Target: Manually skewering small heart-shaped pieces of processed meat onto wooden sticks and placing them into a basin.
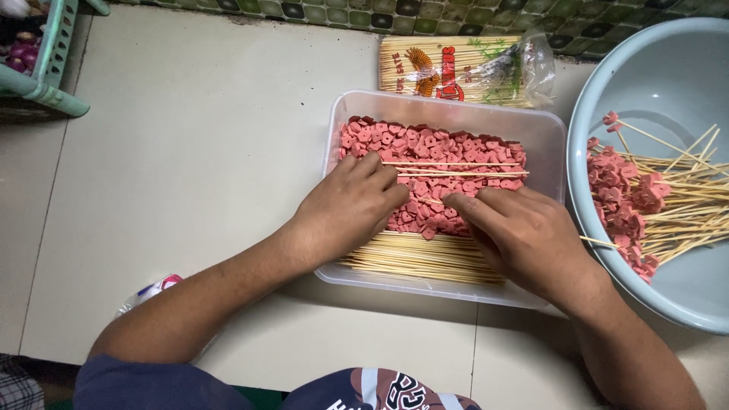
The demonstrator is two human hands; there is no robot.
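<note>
A clear plastic tub point(444, 106) on the floor holds a heap of small pink heart-shaped pieces point(440, 148) and a bundle of bamboo skewers point(421, 258) along its near side. My left hand point(345, 209) rests inside the tub on the pieces, its fingers curled around the end of a thin skewer point(456, 174) that lies across the heap. My right hand point(524, 235) is beside it, fingertips pinching at the pink pieces near the middle; what it grips is hidden.
A pale blue basin point(661, 68) at the right holds several skewers threaded with pink pieces point(645, 205). A packet of bamboo skewers point(463, 72) lies behind the tub. A green plastic crate point(53, 68) stands at the far left. A small wrapper point(152, 290) lies by my left forearm.
</note>
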